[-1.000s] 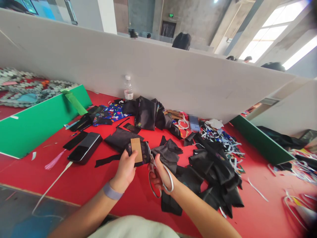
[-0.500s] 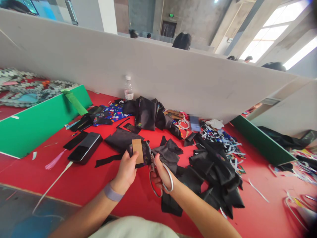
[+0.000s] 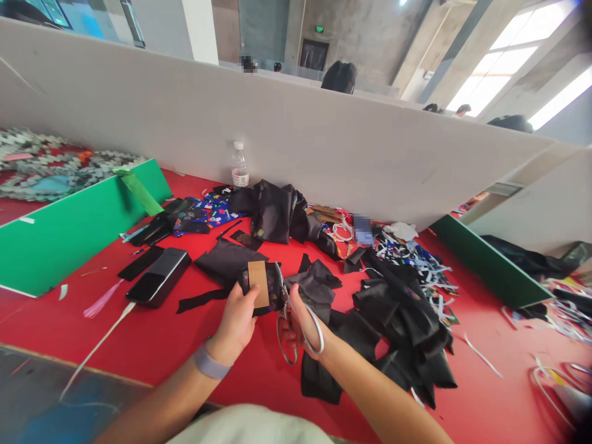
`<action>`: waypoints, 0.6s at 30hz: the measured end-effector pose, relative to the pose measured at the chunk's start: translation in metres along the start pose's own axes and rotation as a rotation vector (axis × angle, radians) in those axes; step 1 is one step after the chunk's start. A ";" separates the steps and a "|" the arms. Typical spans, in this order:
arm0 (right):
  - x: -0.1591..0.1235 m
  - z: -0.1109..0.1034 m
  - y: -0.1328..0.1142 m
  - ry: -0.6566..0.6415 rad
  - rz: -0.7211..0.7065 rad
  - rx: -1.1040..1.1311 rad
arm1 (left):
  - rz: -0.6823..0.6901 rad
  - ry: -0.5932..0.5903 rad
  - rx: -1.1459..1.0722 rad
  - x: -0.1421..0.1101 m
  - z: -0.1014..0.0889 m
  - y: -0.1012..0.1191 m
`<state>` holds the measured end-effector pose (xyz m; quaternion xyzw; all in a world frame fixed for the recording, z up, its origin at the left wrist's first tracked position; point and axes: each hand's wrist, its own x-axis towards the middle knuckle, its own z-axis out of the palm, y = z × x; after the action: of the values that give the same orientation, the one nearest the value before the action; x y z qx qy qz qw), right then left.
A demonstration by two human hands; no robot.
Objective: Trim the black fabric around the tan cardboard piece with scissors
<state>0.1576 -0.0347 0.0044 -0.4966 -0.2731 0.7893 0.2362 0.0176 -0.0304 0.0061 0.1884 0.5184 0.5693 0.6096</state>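
Observation:
My left hand pinches a small tan cardboard piece flat against a dark patterned fabric piece, thumb on top. In my right hand is a pair of silver scissors, with thumb and fingers through the loops. The blades point away from me and lie along the right edge of the fabric; whether they bite into it I cannot tell. Behind the left hand lies a black cloth piece on the red table. Dark scraps lie just beyond the scissors.
A heap of black cloth spreads to the right. At left a phone rests on a dark block with a white cable. Green dividers border the table, and a plastic bottle stands by the white partition.
The scissor loops have drawn closer together as the fingers of my right hand tightened. My left hand and the cardboard have barely shifted.

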 end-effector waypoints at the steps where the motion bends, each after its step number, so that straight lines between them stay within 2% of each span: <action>1: 0.000 0.000 0.000 0.000 -0.002 -0.003 | -0.006 0.008 0.004 0.000 0.000 0.000; 18: 0.001 0.000 0.000 0.004 0.017 0.002 | -0.031 0.029 0.004 -0.002 0.002 0.001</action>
<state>0.1576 -0.0341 0.0042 -0.5001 -0.2676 0.7906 0.2307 0.0189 -0.0312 0.0089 0.1731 0.5310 0.5614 0.6106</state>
